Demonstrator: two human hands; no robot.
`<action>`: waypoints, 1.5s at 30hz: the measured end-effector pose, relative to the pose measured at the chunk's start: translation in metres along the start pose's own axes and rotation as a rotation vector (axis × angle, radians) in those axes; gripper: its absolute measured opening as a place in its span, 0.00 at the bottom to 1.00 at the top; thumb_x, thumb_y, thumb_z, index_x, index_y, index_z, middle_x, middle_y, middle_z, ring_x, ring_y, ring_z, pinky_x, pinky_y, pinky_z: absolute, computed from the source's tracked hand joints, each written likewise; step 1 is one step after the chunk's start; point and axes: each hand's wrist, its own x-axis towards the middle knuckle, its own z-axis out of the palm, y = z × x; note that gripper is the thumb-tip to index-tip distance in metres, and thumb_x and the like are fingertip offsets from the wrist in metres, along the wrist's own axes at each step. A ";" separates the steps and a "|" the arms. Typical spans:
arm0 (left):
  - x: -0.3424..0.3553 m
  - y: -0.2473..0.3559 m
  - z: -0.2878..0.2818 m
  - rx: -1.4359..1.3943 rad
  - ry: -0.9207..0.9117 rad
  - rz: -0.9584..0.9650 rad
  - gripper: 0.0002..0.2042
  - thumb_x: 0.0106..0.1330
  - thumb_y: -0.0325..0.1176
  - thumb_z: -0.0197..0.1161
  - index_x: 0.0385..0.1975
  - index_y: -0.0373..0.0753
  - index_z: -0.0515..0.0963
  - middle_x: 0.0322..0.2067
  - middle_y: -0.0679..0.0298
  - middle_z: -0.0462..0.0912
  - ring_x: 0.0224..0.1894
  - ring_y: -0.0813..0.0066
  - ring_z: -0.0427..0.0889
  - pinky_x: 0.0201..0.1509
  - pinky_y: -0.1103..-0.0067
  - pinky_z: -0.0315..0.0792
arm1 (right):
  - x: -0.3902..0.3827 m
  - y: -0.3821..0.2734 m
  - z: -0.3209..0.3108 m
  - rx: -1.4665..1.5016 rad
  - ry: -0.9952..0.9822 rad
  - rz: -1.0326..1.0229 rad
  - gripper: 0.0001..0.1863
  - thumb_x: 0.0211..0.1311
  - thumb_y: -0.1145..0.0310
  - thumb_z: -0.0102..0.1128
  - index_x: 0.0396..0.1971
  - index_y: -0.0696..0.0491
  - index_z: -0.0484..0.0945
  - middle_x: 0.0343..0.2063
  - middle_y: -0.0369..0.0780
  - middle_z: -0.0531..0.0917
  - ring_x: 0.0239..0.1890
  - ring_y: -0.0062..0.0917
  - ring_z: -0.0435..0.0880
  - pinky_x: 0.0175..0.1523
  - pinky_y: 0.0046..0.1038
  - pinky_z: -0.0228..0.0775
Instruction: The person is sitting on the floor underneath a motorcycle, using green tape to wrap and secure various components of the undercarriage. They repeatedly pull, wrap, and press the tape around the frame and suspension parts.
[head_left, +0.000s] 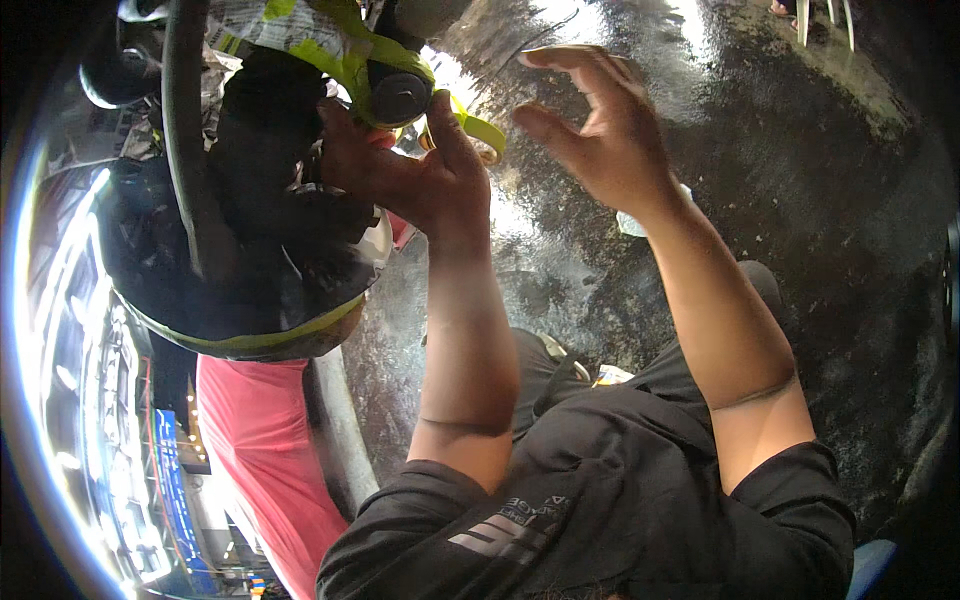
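Observation:
At the upper left is part of a machine that looks like a motorcycle, with a yellow-green body part (350,55) and a round black cap (400,97) on its end. Just under this cap is my left hand (430,180), its thumb stretched up along the cap's right side. Its other fingers reach left into shadow, and their tips are hard to see. A curved yellow-green strip (485,135) shows beside the thumb. To the right, my right hand (610,130) hangs in the air with thumb and fingers apart, holding nothing.
A dark rounded part like a tyre (250,335), edged in yellow-green, fills the left below the machine. A grey bar (182,130) runs down across it. Pink cloth (265,440) hangs lower left. The floor (820,230) is dark and wet-looking. Pale chair legs (850,25) stand far right.

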 end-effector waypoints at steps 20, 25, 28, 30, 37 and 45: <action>0.001 0.017 0.002 0.003 0.034 -0.092 0.42 0.58 0.42 0.78 0.71 0.35 0.63 0.54 0.48 0.73 0.55 0.52 0.71 0.58 0.59 0.67 | 0.041 -0.030 0.000 -0.529 -0.019 -0.448 0.13 0.54 0.67 0.70 0.39 0.42 0.80 0.34 0.35 0.77 0.35 0.33 0.85 0.44 0.41 0.76; -0.008 0.015 0.007 -0.201 -0.027 -0.281 0.36 0.56 0.40 0.81 0.66 0.46 0.72 0.53 0.52 0.72 0.53 0.55 0.71 0.54 0.63 0.68 | 0.056 -0.044 -0.020 -0.622 -0.146 -0.556 0.12 0.53 0.67 0.69 0.39 0.42 0.81 0.32 0.35 0.74 0.31 0.31 0.83 0.38 0.37 0.78; -0.010 0.021 0.015 -0.218 0.107 -0.236 0.31 0.57 0.36 0.80 0.63 0.50 0.77 0.54 0.52 0.70 0.55 0.56 0.70 0.53 0.66 0.69 | 0.061 -0.051 -0.027 -0.664 -0.242 -0.543 0.12 0.54 0.66 0.70 0.39 0.41 0.82 0.32 0.36 0.74 0.31 0.31 0.84 0.35 0.37 0.79; -0.006 0.027 0.012 -0.153 0.117 -0.181 0.29 0.59 0.32 0.78 0.62 0.52 0.80 0.58 0.52 0.69 0.58 0.56 0.69 0.56 0.65 0.68 | 0.065 -0.057 -0.032 -0.697 -0.272 -0.527 0.12 0.53 0.65 0.72 0.38 0.41 0.83 0.32 0.36 0.74 0.31 0.31 0.84 0.34 0.36 0.80; 0.012 0.041 0.000 -0.505 0.028 -0.369 0.23 0.58 0.28 0.76 0.52 0.63 0.87 0.60 0.51 0.70 0.59 0.53 0.71 0.58 0.64 0.68 | 0.060 -0.052 -0.042 -0.667 -0.277 -0.527 0.13 0.51 0.65 0.76 0.36 0.41 0.83 0.32 0.35 0.74 0.30 0.30 0.84 0.33 0.34 0.81; 0.021 0.031 -0.008 -0.181 0.037 -0.017 0.13 0.52 0.27 0.74 0.36 0.55 0.88 0.57 0.48 0.77 0.59 0.43 0.74 0.63 0.55 0.66 | 0.075 -0.046 -0.045 -0.664 -0.161 -0.724 0.10 0.49 0.67 0.74 0.31 0.41 0.83 0.30 0.33 0.73 0.30 0.29 0.82 0.33 0.35 0.80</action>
